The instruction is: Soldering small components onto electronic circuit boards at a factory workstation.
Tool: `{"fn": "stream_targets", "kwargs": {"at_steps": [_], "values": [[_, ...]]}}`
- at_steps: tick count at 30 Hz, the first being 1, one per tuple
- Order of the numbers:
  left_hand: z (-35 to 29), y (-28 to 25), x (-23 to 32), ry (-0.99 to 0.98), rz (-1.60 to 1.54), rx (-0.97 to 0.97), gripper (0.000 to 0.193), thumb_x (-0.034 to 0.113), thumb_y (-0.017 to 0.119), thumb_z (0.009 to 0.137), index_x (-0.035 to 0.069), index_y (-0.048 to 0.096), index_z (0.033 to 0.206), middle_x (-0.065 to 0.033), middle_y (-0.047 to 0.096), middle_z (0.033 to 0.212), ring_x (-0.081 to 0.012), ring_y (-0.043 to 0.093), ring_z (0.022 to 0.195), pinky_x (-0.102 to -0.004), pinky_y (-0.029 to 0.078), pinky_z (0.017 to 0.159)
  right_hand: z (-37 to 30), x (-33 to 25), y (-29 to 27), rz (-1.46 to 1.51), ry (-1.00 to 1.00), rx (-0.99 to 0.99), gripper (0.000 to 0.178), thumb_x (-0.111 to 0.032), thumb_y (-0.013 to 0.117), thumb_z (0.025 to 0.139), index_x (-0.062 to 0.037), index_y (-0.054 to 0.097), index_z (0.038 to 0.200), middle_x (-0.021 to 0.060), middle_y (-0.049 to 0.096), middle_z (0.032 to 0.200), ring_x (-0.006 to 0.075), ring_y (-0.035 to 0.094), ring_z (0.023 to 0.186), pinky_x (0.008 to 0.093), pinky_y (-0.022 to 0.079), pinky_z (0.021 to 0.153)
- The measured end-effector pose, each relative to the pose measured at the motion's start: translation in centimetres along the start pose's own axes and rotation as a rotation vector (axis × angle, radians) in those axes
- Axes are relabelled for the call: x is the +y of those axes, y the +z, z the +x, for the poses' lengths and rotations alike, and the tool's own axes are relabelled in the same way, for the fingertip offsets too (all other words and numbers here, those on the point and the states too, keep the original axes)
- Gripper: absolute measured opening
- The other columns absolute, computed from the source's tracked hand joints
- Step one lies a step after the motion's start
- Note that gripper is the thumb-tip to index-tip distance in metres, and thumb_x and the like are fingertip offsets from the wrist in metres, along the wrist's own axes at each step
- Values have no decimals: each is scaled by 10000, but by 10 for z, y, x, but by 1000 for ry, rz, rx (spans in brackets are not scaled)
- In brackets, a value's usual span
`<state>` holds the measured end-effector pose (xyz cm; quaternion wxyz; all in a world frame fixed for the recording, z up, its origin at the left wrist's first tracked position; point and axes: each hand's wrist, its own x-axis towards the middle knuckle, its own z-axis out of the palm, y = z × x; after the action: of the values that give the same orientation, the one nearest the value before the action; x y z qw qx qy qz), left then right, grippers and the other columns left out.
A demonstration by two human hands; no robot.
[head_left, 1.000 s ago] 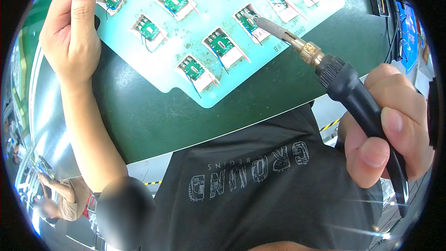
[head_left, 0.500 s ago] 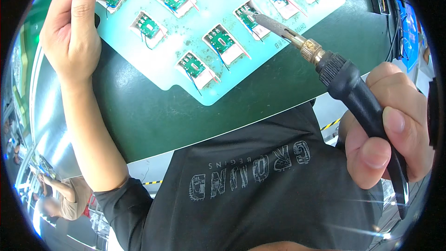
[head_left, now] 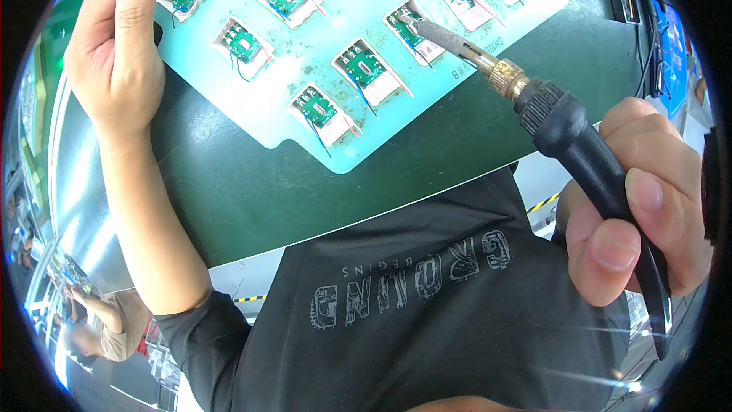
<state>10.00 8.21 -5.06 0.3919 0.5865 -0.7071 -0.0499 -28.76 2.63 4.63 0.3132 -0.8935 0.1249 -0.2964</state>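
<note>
My right hand (head_left: 667, 202) grips the black handle of a soldering iron (head_left: 560, 122). The iron's tip points up and left, meeting the solder pads on a small green circuit board (head_left: 402, 29) that sits in a white housing. Several such housings with boards, trailing blue and red wires, stand in slots of a turquoise tray (head_left: 267, 118). At the tray's left edge is my left hand (head_left: 126, 69), thumb straight and index finger curled round toward it. Its fingertips run out at the top of the picture, so what they hold is hidden.
The tray lies on a dark green table (head_left: 252, 198), whose near edge passes in front of my body. At the far right are a blue-lit device (head_left: 671, 53) and dark cables. Another person (head_left: 122, 324) sits well off at the lower left.
The iron has shifted very slightly up and left, its tip still at the same board. My left hand and the tray have hardly moved.
</note>
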Motion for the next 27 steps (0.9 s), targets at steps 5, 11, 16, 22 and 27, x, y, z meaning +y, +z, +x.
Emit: {"fn": "stream_targets", "kwargs": {"at_steps": [5, 11, 16, 22, 27], "values": [[1, -1, -1, 18, 1, -18, 361, 200, 476, 1106, -55, 704, 1222, -144, 713, 1244, -205, 634, 1191, -318, 421, 1080, -3, 0, -2, 3, -31, 34, 365, -203, 612, 1020, 38, 530, 1282, 167, 533, 726, 168, 433, 490, 331, 310, 424], [1, -1, 0, 26, 23, -13, 361, 197, 474, 1107, -55, 704, 1223, -145, 712, 1246, -206, 631, 1194, -319, 419, 1081, -5, 2, -2, 18, -64, 101, 353, -207, 590, 1030, 47, 529, 1266, 183, 543, 733, 181, 456, 483, 325, 318, 419], [0, 0, 1, 5, 10, 4, 359, 196, 476, 1107, -57, 705, 1219, -143, 712, 1243, -206, 629, 1197, -319, 416, 1083, -3, 2, -2, 15, -80, 17, 363, -197, 592, 1028, 56, 525, 1279, 197, 551, 752, 187, 466, 481, 322, 324, 415], [0, 0, 1, 7, 10, 19, 345, 185, 489, 1102, -60, 707, 1212, -138, 716, 1234, -201, 633, 1188, -315, 419, 1080, 0, 1, 0, 2, -67, 34, 383, -161, 604, 1015, 68, 526, 1312, 192, 553, 766, 179, 468, 492, 322, 321, 419], [-1, -1, 2, 2, 4, 16, 342, 183, 492, 1101, -60, 707, 1211, -135, 717, 1231, -199, 634, 1184, -311, 419, 1078, 2, 1, -1, -7, -52, -41, 394, -144, 602, 1012, 71, 526, 1334, 189, 554, 765, 172, 461, 495, 320, 311, 420]]}}
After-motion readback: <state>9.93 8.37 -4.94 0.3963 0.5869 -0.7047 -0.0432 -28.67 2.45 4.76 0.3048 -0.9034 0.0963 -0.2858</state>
